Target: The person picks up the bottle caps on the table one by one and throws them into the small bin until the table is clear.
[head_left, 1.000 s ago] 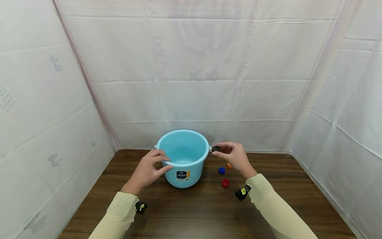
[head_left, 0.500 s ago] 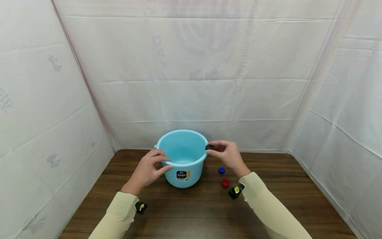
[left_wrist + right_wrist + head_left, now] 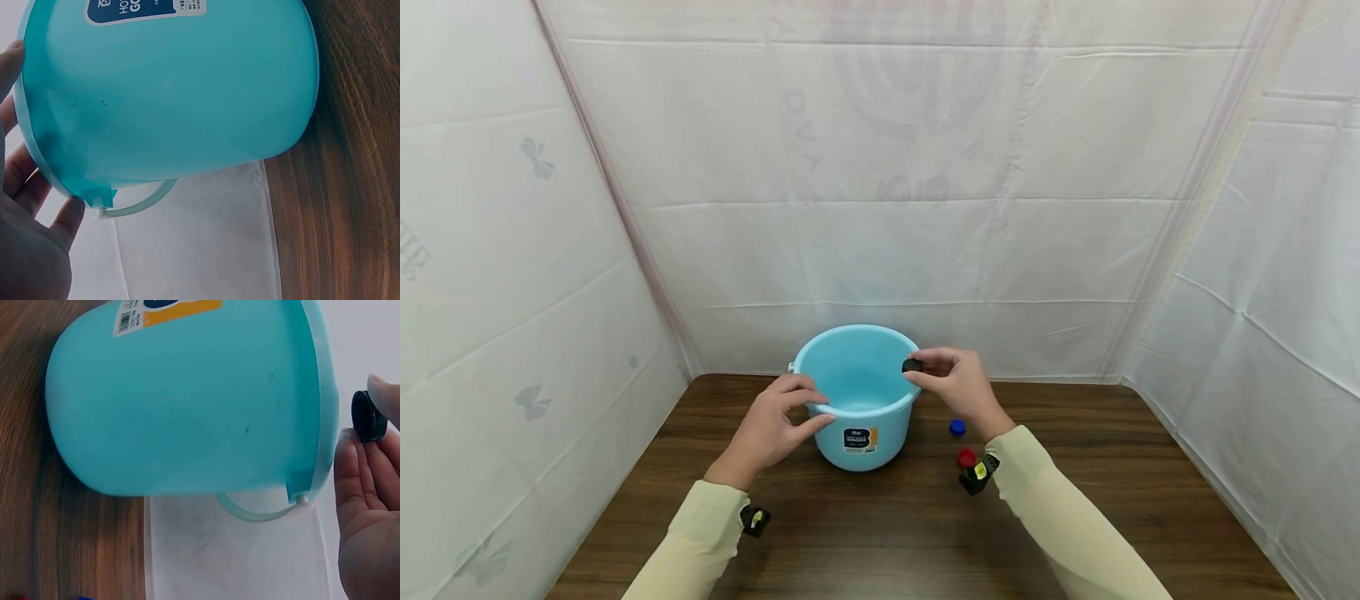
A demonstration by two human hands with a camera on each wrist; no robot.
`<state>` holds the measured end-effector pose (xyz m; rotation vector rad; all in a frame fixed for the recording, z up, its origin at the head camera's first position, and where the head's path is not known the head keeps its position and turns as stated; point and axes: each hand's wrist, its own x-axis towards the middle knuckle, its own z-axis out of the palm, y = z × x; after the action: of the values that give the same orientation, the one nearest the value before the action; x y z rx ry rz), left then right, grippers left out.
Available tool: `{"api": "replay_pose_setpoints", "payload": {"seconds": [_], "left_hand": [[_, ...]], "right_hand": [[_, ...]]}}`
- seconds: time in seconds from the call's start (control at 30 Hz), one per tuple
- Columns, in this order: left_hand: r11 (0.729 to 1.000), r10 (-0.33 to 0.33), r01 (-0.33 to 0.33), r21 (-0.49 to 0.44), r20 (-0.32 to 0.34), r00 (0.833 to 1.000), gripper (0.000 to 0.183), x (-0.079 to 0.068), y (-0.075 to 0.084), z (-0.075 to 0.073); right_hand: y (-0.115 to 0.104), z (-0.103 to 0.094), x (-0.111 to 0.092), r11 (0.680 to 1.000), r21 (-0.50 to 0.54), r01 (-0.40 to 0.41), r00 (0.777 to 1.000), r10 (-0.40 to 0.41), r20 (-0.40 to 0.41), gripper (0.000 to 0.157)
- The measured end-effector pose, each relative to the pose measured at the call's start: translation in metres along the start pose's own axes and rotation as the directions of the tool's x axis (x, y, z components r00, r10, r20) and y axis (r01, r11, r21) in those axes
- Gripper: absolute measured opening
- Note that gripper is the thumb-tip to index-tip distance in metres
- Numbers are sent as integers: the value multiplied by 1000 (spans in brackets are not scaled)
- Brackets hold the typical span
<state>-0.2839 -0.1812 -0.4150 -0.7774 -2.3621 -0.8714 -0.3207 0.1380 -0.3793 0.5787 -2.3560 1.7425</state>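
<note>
A light blue bucket [image 3: 831, 442] stands upright on the table, a label on its front. My left hand [image 3: 767, 432] grips the near left part of its rim, thumb outside and fingertips over the edge. Between thumb and fingers of my right hand [image 3: 961, 385] is a black bottle cap [image 3: 912, 366], held over the right side of the rim. In the right wrist view the hollow side of the black cap [image 3: 369, 417] shows, just beyond the bucket's rim [image 3: 328, 394].
A blue cap [image 3: 957, 427] and a red cap [image 3: 967, 458] lie on the dark wooden table [image 3: 865, 533], right of the bucket. The red one is partly covered by the right wrist camera [image 3: 976, 478]. White sheeting [image 3: 880, 250] rises behind the table and along both sides.
My right hand has moved left with the black cap, from beside the bucket to over its rim. The orange cap has become hidden behind that hand. My left hand has stayed put.
</note>
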Motion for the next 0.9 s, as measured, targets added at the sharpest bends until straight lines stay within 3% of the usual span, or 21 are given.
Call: {"api": "replay_pose_setpoints", "payload": {"seconds": [0.5,0.9], "left_hand": [[1000,4,-4,-1,-8,1000,19,1,0,0],[1000,-3,3,-1,-11,1000,19,1,0,0]], "right_hand": [[-4,11,10,999,-6,32,999,-32,24,35],[-5,18,15,1000,3,4,1000,-4,26,34]]}}
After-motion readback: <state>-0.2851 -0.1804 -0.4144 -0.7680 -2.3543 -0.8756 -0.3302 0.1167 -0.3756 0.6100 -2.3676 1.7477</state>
